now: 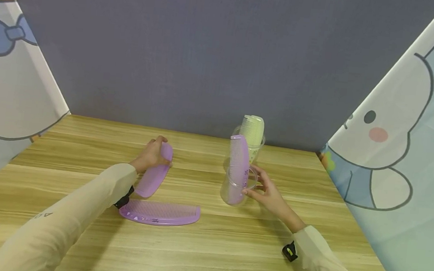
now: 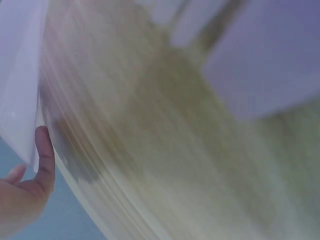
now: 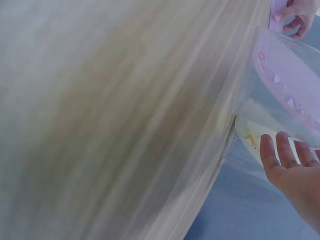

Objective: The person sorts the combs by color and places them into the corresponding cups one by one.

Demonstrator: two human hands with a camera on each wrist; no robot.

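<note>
My left hand (image 1: 151,156) grips a purple comb (image 1: 152,181) by its far end, on the left of the table. In the left wrist view, the fingers of that hand (image 2: 37,182) lie at the edge of the comb (image 2: 17,85). Nearer me lies a second purple comb (image 1: 159,220), teeth pointing away. My right hand (image 1: 270,196) holds a clear plastic cup (image 1: 227,192) from its right side, thumb in front and fingers behind. Inside that cup a third purple comb (image 1: 239,159) leans upright; the right wrist view shows this comb (image 3: 290,80) through the cup wall.
Just behind the held cup stands another clear cup (image 1: 262,140) with pale green combs (image 1: 254,130) in it. A dark grey panel (image 1: 209,56) rises at the table's back edge. Cartoon-printed sheets (image 1: 414,163) flank the wooden table (image 1: 196,264).
</note>
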